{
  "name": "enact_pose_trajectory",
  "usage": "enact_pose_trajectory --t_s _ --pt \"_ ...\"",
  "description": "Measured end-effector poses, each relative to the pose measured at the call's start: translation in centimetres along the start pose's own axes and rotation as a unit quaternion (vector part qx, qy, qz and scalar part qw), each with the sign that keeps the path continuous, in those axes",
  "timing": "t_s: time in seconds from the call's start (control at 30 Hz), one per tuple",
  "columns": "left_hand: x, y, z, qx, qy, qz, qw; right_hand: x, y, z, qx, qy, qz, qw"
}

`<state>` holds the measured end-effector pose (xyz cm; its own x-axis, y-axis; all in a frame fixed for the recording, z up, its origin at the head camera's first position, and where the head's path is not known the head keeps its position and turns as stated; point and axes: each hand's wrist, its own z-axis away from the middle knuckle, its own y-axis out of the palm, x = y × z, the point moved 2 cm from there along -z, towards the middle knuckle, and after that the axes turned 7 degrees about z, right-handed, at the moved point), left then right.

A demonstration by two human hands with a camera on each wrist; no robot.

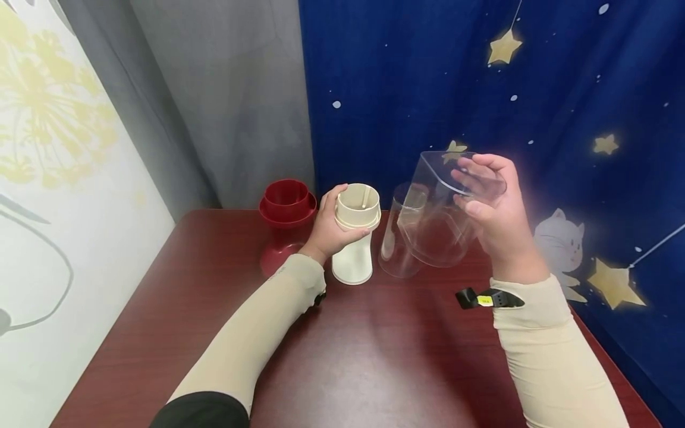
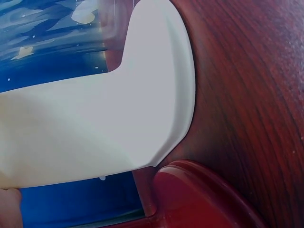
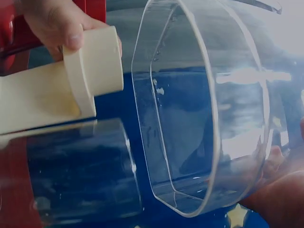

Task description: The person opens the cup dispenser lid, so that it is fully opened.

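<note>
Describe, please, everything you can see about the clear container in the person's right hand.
The clear container looks like thin, see-through plastic, with a wide open mouth, angled walls and a flat bottom. It holds nothing. The right hand holds it up above the table, tilted on its side, fingers curled over one edge. It hangs in front of a clear cup standing on the table; whether they touch cannot be told.

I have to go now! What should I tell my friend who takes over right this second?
Left hand grips the top of the cream container, which stands on the table.
Right hand holds the clear tub tilted in the air.
A second clear piece stands on the table behind it; the red container is by the wall.
Done: tub lifted. Left, probably: fit or set down the tub.
</note>
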<state>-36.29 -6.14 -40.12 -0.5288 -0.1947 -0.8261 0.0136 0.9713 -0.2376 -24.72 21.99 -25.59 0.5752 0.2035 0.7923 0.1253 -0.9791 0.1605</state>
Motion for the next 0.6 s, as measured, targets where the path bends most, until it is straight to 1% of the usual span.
enact_pose_trajectory --t_s 0.2,0.37,0.53,0.6 --pt "-0.2 0.0 -0.1 -0.001 -0.002 0.003 1.0000 -0.5 -1.6 1.0 0.003 0.003 -0.052 0.999" --pt "0.0 0.0 -0.1 -0.001 -0.006 0.002 1.0000 -1.8 -3.1 1.9 0.002 0.003 -0.074 0.997" --pt "0.1 0.1 -0.1 -0.005 -0.002 0.001 1.0000 -2.7 -4.5 2.7 0.031 -0.010 -0.116 0.993" --pt "0.1 0.1 -0.1 -0.006 -0.002 0.001 1.0000 -3.0 -4.9 2.9 0.034 -0.017 -0.115 0.993"
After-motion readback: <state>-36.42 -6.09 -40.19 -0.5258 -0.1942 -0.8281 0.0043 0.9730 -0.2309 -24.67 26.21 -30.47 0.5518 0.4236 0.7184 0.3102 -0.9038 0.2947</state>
